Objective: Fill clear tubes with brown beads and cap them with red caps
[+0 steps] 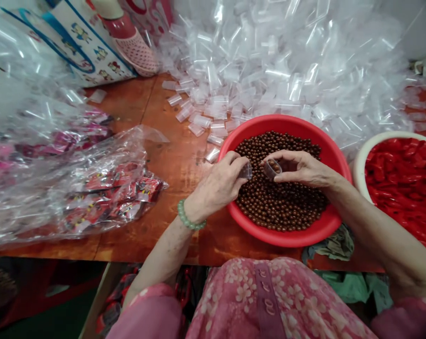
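Note:
Brown round beads (281, 207) fill much of a red basin (336, 153) on the table. Over the basin's left side, my left hand (227, 179) has its fingers closed round a small clear plastic container (246, 171). My right hand (301, 168), above the beads, pinches another clear container (272, 168) between thumb and fingers, and a few brown beads show inside it. The two containers are a short gap apart. A green bead bracelet (188, 217) circles my left wrist.
Clear plastic pieces (241, 70) are heaped behind the basin. A white basin (361, 176) of red pieces stands at the right. Plastic bags (32, 197) with red packets lie left. A bottle (128, 40) and patterned bag (89, 44) stand at the back left.

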Demonstrator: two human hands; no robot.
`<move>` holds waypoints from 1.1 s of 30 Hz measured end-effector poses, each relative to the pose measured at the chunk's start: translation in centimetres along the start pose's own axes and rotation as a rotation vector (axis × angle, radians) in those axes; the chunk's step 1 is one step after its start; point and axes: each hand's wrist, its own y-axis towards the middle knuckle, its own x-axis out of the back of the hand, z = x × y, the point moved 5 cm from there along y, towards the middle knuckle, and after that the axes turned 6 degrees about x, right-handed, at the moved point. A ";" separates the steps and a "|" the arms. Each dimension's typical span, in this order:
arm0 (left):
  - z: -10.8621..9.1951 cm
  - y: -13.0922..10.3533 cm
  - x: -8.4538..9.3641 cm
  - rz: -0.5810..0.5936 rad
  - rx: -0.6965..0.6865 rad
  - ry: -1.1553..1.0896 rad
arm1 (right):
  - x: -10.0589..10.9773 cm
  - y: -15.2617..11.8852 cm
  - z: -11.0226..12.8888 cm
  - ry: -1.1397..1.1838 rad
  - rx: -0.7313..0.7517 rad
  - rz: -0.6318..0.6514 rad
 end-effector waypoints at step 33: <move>-3.7 5.2 -3.5 0.652 -0.006 -1.066 | 2.9 -1.7 -1.0 -0.128 -0.001 -0.215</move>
